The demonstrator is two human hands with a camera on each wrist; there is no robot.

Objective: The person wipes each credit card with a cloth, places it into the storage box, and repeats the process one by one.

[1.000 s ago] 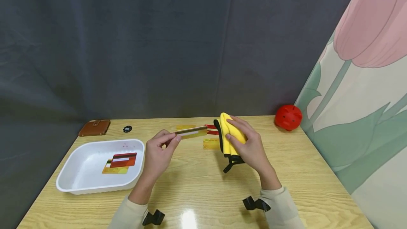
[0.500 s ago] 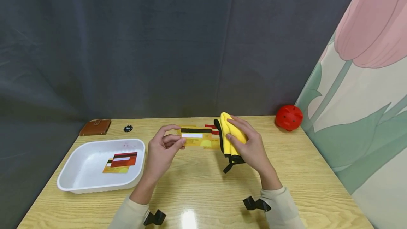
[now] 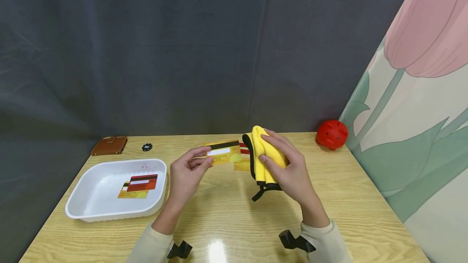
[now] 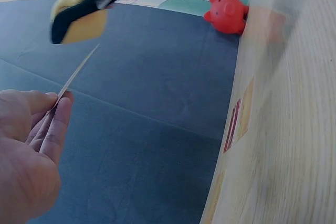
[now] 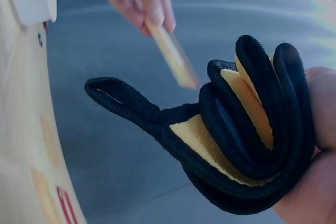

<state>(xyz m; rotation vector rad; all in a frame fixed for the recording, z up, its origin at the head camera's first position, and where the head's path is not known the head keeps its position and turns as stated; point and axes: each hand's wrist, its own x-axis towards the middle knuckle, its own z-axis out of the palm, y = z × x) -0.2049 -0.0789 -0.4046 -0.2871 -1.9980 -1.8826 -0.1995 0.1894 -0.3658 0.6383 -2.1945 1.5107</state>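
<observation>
My left hand [image 3: 186, 180] pinches a yellow bank card [image 3: 223, 153] by its left end, its dark stripe and white strip facing me. In the left wrist view the bank card [image 4: 77, 72] appears nearly edge-on, above the table. My right hand [image 3: 294, 169] grips a folded yellow cloth [image 3: 268, 155] with black edging and a hanging loop. The cloth [image 5: 231, 145] shows its stacked folds in the right wrist view, close to the card but apart from it. Beneath lie a yellow card [image 3: 241, 164] and a red card [image 3: 244, 149], partly hidden by the cloth.
A white tray [image 3: 87, 198] at left holds a red card [image 3: 142, 182] overlapping a yellow card [image 3: 133, 194]. Behind it sit a brown wallet [image 3: 109, 146] and a black chip [image 3: 147, 147]. A red piggy bank [image 3: 332, 135] stands at the back right.
My left hand has turned the card from nearly edge-on to face me, then tilted its right end upward. The cloth in my right hand has shifted slightly left.
</observation>
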